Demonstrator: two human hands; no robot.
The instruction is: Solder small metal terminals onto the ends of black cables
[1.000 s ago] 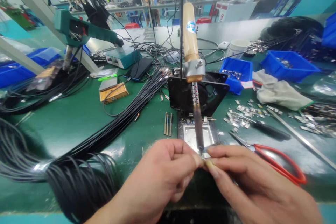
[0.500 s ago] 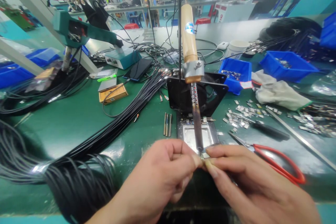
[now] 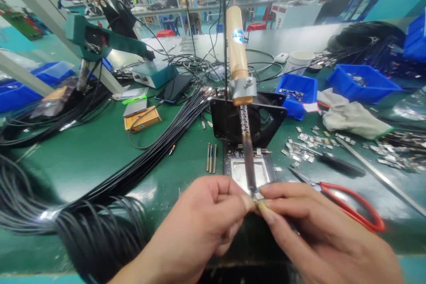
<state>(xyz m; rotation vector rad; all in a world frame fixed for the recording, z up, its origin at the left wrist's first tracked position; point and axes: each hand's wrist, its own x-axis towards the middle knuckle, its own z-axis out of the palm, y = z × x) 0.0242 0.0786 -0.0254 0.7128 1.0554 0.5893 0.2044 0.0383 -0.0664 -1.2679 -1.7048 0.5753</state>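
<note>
A soldering iron [image 3: 237, 44] with a wooden handle is held in a metal clamp, its dark barrel pointing down toward my fingertips. My right hand [image 3: 309, 217] pinches a small silvery metal connector [image 3: 259, 195] right at the iron's tip. Fingers curled, my left hand [image 3: 213, 217] meets it from the left; whatever lies between its thumb and forefinger is too small and covered to make out. Behind the tip sits a shallow metal tray [image 3: 234, 169]. A black fan [image 3: 221, 120] stands behind the iron.
Red-handled scissors [image 3: 376, 217], a black-handled tool [image 3: 342, 165] and loose metal connectors [image 3: 304, 151] lie to the right. Blue bins [image 3: 366, 86] and a glove [image 3: 353, 120] are beyond them. A bundle of black cables [image 3: 143, 164] runs along the left, near a phone [image 3: 175, 88].
Both hands keep the same pinch at the iron's tip. The whole view has shifted very slightly; nothing else has visibly moved.
</note>
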